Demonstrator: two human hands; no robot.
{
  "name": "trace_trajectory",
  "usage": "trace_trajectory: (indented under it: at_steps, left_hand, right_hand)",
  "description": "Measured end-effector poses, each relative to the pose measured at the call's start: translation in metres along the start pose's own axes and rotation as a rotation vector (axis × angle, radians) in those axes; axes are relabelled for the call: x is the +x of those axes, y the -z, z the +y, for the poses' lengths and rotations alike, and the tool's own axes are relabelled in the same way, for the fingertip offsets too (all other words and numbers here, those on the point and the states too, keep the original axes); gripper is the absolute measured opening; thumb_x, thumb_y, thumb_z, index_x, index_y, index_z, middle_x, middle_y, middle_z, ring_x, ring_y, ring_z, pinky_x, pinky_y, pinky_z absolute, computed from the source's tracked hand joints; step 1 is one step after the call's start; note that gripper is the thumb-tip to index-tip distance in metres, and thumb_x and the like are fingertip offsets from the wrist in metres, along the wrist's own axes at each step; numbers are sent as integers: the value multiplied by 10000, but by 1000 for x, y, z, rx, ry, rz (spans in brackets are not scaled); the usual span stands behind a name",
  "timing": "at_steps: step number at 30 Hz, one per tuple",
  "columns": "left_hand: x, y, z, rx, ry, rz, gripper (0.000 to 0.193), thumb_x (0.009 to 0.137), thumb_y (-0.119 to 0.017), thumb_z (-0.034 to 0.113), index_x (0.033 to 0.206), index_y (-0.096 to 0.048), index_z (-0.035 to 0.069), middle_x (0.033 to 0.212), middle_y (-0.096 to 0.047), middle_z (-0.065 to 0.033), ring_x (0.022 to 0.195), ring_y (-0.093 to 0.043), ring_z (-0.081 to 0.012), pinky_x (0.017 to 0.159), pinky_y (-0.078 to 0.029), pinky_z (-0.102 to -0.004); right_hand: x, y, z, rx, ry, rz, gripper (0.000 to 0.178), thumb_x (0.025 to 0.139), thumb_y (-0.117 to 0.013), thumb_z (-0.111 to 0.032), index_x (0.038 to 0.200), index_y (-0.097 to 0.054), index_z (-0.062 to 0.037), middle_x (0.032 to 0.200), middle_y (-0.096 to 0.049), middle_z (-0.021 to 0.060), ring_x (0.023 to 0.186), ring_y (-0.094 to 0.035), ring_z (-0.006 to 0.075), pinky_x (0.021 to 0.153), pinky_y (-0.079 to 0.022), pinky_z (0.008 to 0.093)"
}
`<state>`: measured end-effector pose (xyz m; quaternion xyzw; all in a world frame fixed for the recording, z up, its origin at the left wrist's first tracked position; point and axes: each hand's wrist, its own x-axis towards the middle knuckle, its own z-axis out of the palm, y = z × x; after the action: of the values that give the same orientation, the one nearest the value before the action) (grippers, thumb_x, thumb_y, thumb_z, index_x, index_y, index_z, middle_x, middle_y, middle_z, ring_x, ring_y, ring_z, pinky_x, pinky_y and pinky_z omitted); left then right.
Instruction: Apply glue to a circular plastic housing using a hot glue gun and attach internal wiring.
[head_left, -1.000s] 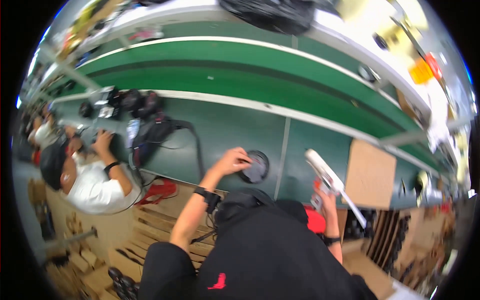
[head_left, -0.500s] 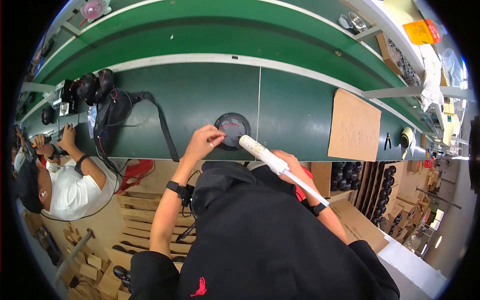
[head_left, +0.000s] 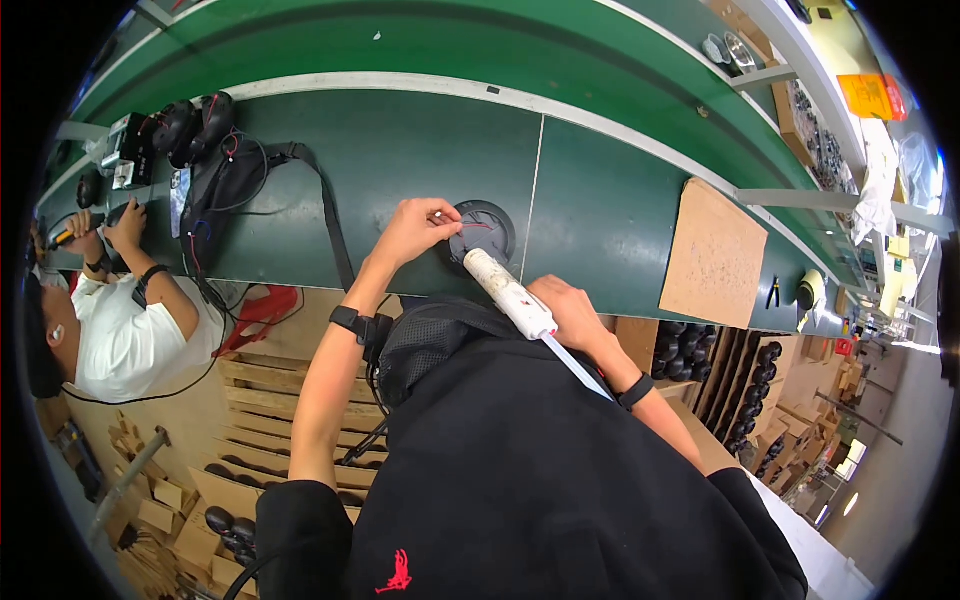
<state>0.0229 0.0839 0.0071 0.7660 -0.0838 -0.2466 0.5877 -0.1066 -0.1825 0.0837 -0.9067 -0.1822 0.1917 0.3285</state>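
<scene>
A round black plastic part (head_left: 497, 217) lies on the green bench, with a thin red wire (head_left: 477, 225) across its inside. At its left edge my left hand (head_left: 415, 232) is closed in a pinch, its fingertips at the end of the red wire. My right hand (head_left: 566, 312) is closed round a white hot-glue gun (head_left: 508, 296), whose handle is hidden below its body. The gun's stained front end hangs over the near rim of the black part. A pale glue stick (head_left: 577, 367) sticks out of its back, toward my body.
To the left lie a black strap bag (head_left: 235, 192) with loose wires and black rounded housings (head_left: 195, 132). A co-worker (head_left: 140, 330) sits there. Brown cardboard (head_left: 715, 250) and pliers (head_left: 773, 292) lie to the right. A green ledge runs along the back.
The view has shifted a little. The glue gun's front has moved left and nearer to the black part's near rim. My left fingertips have moved up along the part's left edge.
</scene>
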Motion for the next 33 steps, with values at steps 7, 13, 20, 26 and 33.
trace_trajectory:
  at_steps: [7, 13, 20, 26, 33]
  left_hand:
    - [1, -2, -3, -44, -39, -19, 127, 826, -742, 57, 907, -710, -35, 766, -688, -41, 699, -624, -68, 651, -528, -230]
    - [0, 2, -5, -25, -56, -33, 122, 823, -739, 54, 904, -707, -31, 763, -680, -41, 696, -611, -70, 650, -526, -235]
    - [1, 2, -6, -14, -51, -47, 113, 825, -736, 58, 897, -708, -25, 775, -679, -44, 711, -614, -76, 658, -529, -239]
    - [-1, 7, -8, -5, -66, -57, 112, 823, -731, 64, 895, -707, -19, 781, -681, -36, 735, -621, -86, 681, -532, -251]
    - [-18, 24, -9, 25, -56, -110, 99, 813, -726, 87, 874, -714, 10, 784, -692, -36, 758, -631, -109, 690, -500, -261]
  right_hand:
    - [7, 1, -11, -94, -72, -31, 253, 755, -673, -169, 959, -603, -36, 944, -638, 141, 934, -599, 353, 751, -503, 447]
    - [9, 0, -18, -122, -97, -23, 251, 735, -680, -159, 931, -586, -33, 913, -626, 132, 918, -593, 353, 755, -497, 455]
    - [7, -2, -14, -83, -121, -6, 228, 755, -684, -176, 913, -590, -42, 875, -640, 137, 882, -602, 350, 735, -491, 464]
    - [9, 1, -18, -54, -182, -11, 204, 772, -665, -194, 895, -611, -40, 849, -632, 154, 855, -615, 362, 729, -489, 461]
    - [7, 4, -19, -90, -174, -23, 198, 775, -663, -202, 879, -613, -41, 823, -623, 156, 844, -616, 362, 725, -487, 465]
